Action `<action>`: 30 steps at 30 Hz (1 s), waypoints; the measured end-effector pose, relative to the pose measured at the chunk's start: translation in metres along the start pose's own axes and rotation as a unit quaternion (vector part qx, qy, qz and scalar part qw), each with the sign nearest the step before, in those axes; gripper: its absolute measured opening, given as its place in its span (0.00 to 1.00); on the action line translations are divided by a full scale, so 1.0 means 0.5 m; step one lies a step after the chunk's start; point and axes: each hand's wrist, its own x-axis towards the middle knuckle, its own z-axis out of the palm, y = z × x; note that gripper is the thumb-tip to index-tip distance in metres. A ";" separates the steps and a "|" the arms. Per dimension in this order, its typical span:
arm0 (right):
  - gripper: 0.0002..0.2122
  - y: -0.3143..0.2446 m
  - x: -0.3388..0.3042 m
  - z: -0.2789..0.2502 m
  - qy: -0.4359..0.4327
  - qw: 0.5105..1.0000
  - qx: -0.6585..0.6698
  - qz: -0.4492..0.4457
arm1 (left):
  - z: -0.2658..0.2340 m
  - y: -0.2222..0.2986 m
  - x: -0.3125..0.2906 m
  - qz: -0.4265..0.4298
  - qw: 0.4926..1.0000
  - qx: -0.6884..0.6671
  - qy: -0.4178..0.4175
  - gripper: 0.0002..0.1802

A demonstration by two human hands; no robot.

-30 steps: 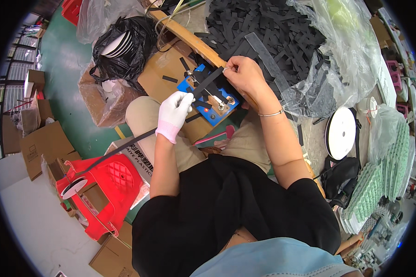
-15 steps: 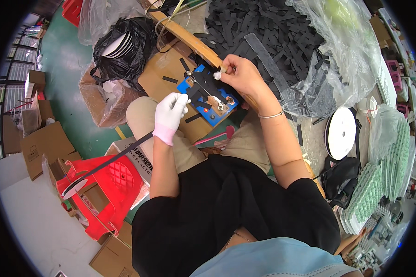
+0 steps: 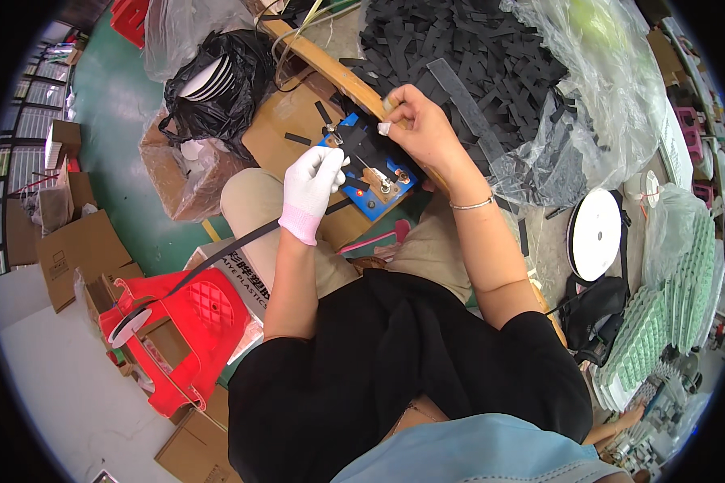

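A white glove with a pink cuff covers my left hand [image 3: 310, 187], which is closed on a black strap [image 3: 228, 249]. The strap runs back to a small reel [image 3: 130, 327] at the red stool. My left fingers are at the near left edge of a blue metal fixture [image 3: 372, 203] with black strip pieces lying on it. My right hand [image 3: 417, 122] is bare, with white wrapping on the thumb. It hovers past the fixture's right side by the wooden edge, fingers curled in a pinch; whatever may be between them cannot be made out.
A large heap of cut black strips [image 3: 459, 56] lies beyond my right hand, beside a clear plastic bag [image 3: 612, 72]. The red stool [image 3: 213, 310] stands at lower left. Cardboard [image 3: 278, 133] lies under the fixture. A white reel [image 3: 594, 235] sits at right.
My left hand has moved right and slightly away from me, drawing the strap closer to the fixture. My right fingers have risen a little and parted slightly from the wooden edge.
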 end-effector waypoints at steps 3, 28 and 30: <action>0.10 -0.038 -0.004 -0.009 0.000 0.999 -0.029 0.016 | -0.001 0.002 -0.004 0.005 1.000 0.020 0.003 0.12; 0.07 -0.012 0.002 -0.013 0.012 0.970 -0.233 0.072 | -0.038 -0.068 0.010 -0.030 0.992 0.122 -0.001 0.13; 0.07 -0.014 0.002 -0.013 0.011 0.970 -0.230 0.074 | -0.036 -0.075 0.013 -0.029 0.991 0.127 0.000 0.13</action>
